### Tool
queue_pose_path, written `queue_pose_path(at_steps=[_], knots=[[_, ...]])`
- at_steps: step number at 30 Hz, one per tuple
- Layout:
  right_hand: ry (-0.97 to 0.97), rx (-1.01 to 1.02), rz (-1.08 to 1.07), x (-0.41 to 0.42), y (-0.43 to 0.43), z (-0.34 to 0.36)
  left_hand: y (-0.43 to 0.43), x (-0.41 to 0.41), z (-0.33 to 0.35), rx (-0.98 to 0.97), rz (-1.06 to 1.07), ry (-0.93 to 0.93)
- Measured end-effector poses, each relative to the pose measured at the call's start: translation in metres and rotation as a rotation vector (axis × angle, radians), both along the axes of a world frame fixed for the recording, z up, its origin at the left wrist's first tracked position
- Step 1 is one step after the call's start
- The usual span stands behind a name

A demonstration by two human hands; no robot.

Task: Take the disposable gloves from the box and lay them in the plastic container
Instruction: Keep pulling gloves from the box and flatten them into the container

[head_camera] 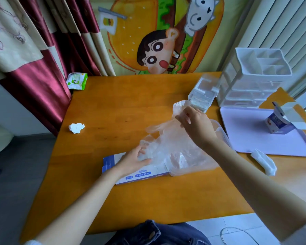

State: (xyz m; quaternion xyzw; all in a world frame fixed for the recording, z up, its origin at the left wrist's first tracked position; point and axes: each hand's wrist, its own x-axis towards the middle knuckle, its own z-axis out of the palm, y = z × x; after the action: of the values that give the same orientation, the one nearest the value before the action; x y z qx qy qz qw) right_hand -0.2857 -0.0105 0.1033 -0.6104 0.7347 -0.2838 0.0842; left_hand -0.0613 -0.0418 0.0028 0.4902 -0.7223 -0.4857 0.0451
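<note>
Our right hand pinches the thin clear plastic gloves high while our left hand grips their lower end, likely to stretch them flat. They hang over the shallow translucent container beside the blue-and-white cardboard box.

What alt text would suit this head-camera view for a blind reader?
A right hand and a left hand hold clear disposable gloves over a plastic container on a wooden table, with the glove box lying beside it.
</note>
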Motion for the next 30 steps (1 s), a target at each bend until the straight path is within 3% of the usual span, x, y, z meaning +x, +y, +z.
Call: queue_pose_path(at_steps=[2,6,11,16,19,22,24,27,30], knots=[[-0.072,0.028,-0.006,-0.005,0.002,0.004,-0.002,-0.017,0.021,-0.02,0.115,0.167],[-0.166,0.114,-0.061,-0.01,0.004,0.006,0.011,-0.056,0.06,-0.296,0.223,0.336],[-0.51,0.195,-0.146,-0.014,0.005,0.01,0.035,-0.102,0.089,-0.236,-0.031,0.298],[-0.929,0.13,-0.062,-0.03,0.014,0.029,0.031,-0.128,0.089,-0.339,-0.014,0.378],[-0.987,0.079,-0.022,-0.043,0.02,0.031,0.026,-0.139,0.092,-0.386,0.102,0.39],[-0.702,-0.055,-0.108,-0.068,0.023,0.01,0.02,-0.148,0.105,-0.242,0.193,0.482],[-0.639,-0.029,-0.142,-0.086,0.026,-0.007,0.018,-0.152,0.115,-0.109,0.242,0.571],[-0.834,0.229,-0.131,-0.107,0.032,-0.03,0.015,-0.154,0.119,0.108,0.305,0.694],[-1.096,0.46,0.057,-0.111,0.041,-0.04,0.011,-0.155,0.115,0.214,0.355,0.721]])
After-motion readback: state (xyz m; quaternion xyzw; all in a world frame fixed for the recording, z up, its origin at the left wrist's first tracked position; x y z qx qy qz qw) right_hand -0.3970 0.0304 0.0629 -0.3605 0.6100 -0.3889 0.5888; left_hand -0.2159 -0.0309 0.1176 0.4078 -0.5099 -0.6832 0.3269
